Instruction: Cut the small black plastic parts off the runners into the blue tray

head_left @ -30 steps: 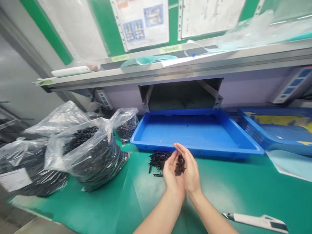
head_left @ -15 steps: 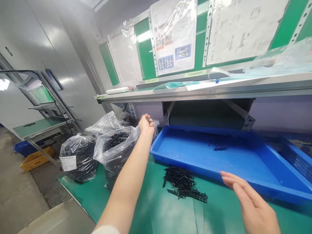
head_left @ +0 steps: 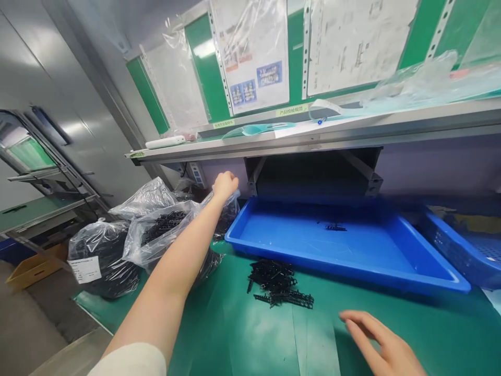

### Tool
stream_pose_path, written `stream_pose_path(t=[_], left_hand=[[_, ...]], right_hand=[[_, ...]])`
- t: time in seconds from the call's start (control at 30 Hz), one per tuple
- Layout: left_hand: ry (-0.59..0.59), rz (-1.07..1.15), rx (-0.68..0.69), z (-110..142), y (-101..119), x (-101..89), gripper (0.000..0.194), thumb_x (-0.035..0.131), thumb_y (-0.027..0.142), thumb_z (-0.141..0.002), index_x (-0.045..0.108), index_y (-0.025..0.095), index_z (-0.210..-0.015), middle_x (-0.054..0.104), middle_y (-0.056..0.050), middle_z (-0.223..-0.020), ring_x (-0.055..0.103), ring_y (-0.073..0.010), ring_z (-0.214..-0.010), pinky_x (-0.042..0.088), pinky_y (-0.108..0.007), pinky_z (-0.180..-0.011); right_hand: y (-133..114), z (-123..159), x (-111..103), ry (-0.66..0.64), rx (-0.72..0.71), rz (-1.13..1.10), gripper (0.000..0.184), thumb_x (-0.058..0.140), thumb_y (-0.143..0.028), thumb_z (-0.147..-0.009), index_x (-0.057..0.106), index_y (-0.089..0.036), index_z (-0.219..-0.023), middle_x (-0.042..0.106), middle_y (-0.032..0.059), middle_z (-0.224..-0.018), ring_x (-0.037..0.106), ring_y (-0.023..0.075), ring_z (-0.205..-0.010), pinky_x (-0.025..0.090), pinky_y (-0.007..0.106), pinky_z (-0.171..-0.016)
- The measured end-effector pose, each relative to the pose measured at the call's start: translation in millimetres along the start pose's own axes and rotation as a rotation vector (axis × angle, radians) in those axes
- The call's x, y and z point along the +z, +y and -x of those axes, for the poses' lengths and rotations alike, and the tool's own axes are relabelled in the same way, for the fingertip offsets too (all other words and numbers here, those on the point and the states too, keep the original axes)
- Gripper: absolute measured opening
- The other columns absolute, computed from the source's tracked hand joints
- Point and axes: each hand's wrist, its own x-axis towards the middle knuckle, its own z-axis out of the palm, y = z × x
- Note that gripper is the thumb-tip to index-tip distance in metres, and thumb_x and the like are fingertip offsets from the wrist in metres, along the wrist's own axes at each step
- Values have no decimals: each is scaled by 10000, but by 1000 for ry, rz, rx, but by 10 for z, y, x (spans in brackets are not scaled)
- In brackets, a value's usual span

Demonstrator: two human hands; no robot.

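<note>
My left hand (head_left: 225,186) is curled closed at the far end of my reaching arm, just above the top of a clear plastic bag (head_left: 166,237) filled with black plastic strips. Its fingers hide whether anything lies inside. My right hand (head_left: 379,339) rests low at the front right with its fingers apart and nothing in them. It is nearest a loose heap of black toothed plastic strips (head_left: 277,284) on the green mat (head_left: 250,339). A small black strip (head_left: 335,227) lies alone in a blue plastic tray (head_left: 297,237).
Two more clear bags of black parts (head_left: 104,258) stand left of the tray, and a blue mesh-sided tray (head_left: 457,245) sits at the right. A steel shelf (head_left: 313,141) runs above the bench, below posted documents. The mat's left edge drops to the floor.
My cupped hands have parted. The black parts they held are gone from view, a strip now lies in the tray, my left hand reaches far left, and my right hand sits front right. The view has swung left.
</note>
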Motion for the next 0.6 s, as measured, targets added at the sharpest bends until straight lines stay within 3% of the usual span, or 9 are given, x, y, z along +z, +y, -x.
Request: stream_pose_path(t=[0.1,0.17,0.27,0.33,0.43,0.6], left_hand=[[-184,-43,102,450,-190,214,218,519,319,-844,588,144,-954,593,-62,-1019,564,-204,-920,455,-406,-815],[-317,-56,141,823,-444,402,174,544,304,-832,607,142,-846,625,-43,-905,590,-170,-813,475,-365,-767],[-406,-26,189,1272,-857,726,142,543,272,-836,603,143,-831,626,-34,-856,596,-156,-779,483,-350,-741],[-395,33,222,1431,-1050,945,142,526,267,-847,601,148,-871,621,-42,-904,591,-160,-814,480,-359,-762],[-292,123,226,1504,-1174,1221,183,491,276,-865,581,148,-959,595,-64,-1005,568,-187,-909,458,-401,-814],[-248,205,256,1511,-1183,1427,183,485,292,-865,590,145,-896,594,-61,-979,554,-190,-912,433,-417,-833]], right_hand=[[-67,-274,219,-84,32,-30,273,539,-434,-681,664,-243,-830,698,64,-856,655,253,-742,531,364,-668],[-71,-486,377,-84,60,-26,286,545,-407,-698,654,-211,-875,672,101,-958,632,274,-845,497,413,-759],[-56,-776,586,-91,83,-2,212,544,-363,-783,634,-198,-882,639,95,-1015,586,241,-948,447,410,-843],[-71,-915,718,-124,102,31,201,508,-332,-852,607,-168,-912,626,60,-986,588,187,-895,455,394,-815],[-141,-1025,909,-150,131,81,214,469,-324,-886,584,-159,-960,606,39,-973,587,155,-824,482,355,-749],[-210,-1047,1073,-137,153,104,221,468,-328,-885,575,-169,-993,594,43,-1003,584,161,-830,490,347,-734]])
